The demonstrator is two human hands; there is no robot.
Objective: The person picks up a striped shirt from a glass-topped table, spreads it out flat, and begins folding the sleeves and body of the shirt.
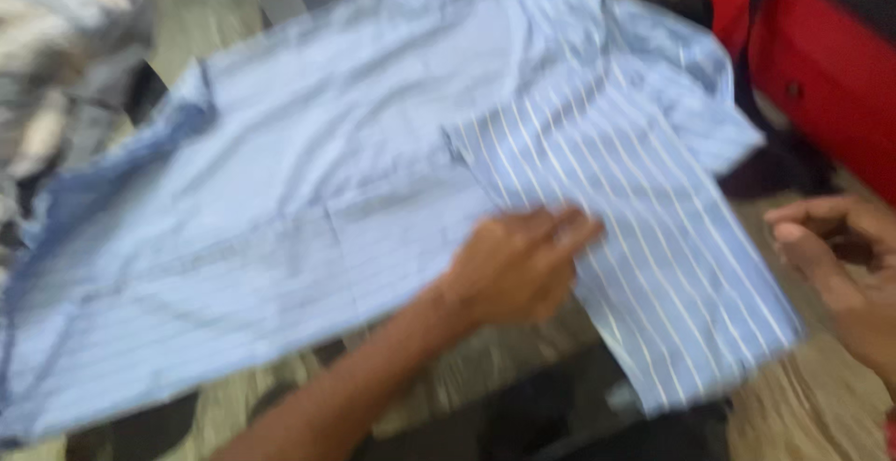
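Note:
A light blue shirt with thin white stripes (308, 209) lies spread out flat, inside out over most of its width. One striped panel (653, 237) is folded over on the right side. My left hand (518, 265) rests on the cloth at the edge of that folded panel, fingers curled and pressing down. My right hand (840, 270) hovers just off the shirt's right edge, fingers loosely apart and holding nothing. The picture is blurred by motion.
A red object (821, 60) stands at the upper right. A pile of grey and white cloth (56, 78) lies at the upper left. Dark items (560, 424) sit below the shirt's front edge, beside a pale woven surface (803, 405).

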